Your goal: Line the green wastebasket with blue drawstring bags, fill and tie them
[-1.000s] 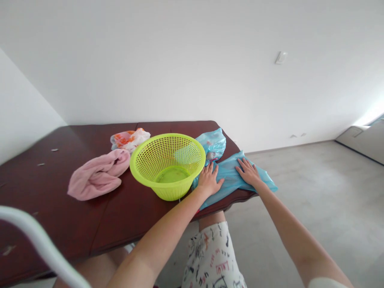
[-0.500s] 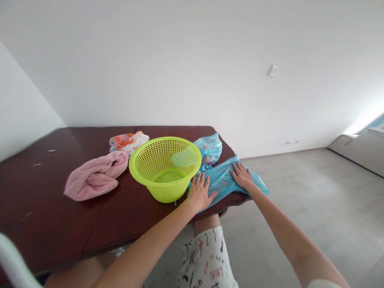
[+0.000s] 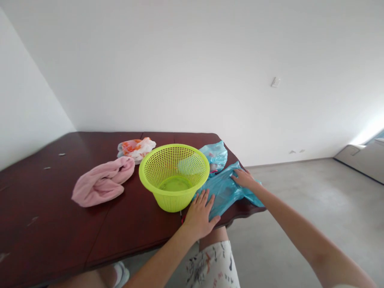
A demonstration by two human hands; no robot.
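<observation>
"Where's the blue bag (image 3: pixel 223 190)?"
"Right of the green basket (image 3: pixel 172 200), at the near right corner of the worktop (image 3: pixel 129 228), one end overhanging."
"Gripped?"
"Doesn't look it. The left hand (image 3: pixel 199 218) lies spread at its basket-side end; the right hand (image 3: pixel 243 179) rests farther out, fingers loosely apart."
"Which step?"
"Smoothing it flat, I'd judge. Those creases call for a light outward stroke, with the basket-side end held down."
</observation>
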